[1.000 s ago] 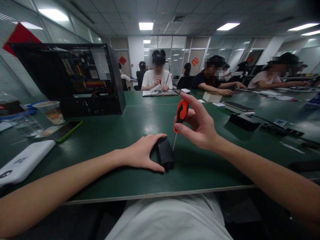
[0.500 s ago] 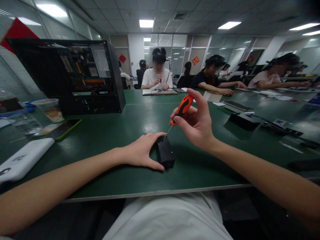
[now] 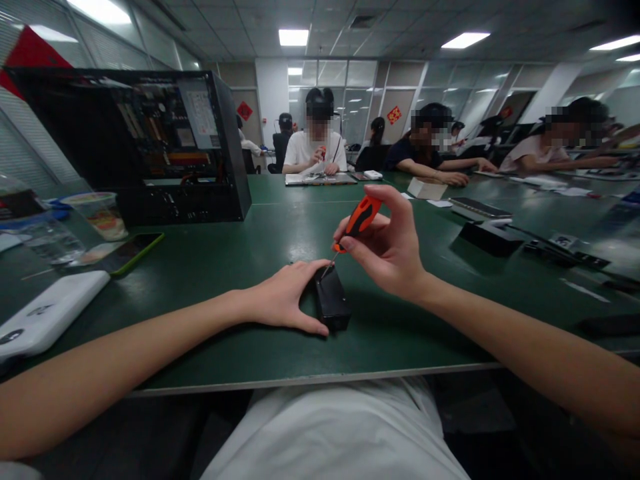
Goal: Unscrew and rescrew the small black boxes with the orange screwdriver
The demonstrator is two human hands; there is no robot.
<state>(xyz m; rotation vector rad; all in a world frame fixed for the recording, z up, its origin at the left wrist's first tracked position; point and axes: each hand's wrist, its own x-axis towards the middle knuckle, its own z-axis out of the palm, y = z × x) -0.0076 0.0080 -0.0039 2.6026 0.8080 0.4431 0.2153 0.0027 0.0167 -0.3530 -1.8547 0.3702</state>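
A small black box (image 3: 331, 301) lies on the green table (image 3: 240, 267) in front of me. My left hand (image 3: 284, 297) grips its left side, thumb at the near corner and fingers curled over the far end. My right hand (image 3: 389, 245) is closed round an orange-and-black screwdriver (image 3: 359, 219), held tilted. The thin shaft points down and left, and its tip meets the far top edge of the box, beside my left fingertips.
An open black computer case (image 3: 140, 143) stands at the back left. A cup (image 3: 97, 213), a green-edged phone (image 3: 125, 253) and a white device (image 3: 45, 313) lie at the left. Black devices (image 3: 487, 237) lie at the right. Several people sit at the far side.
The screwdriver has tipped from nearly upright beside the box's right side to slanted, and its tip has moved left onto the box's far end. My left hand keeps its hold.
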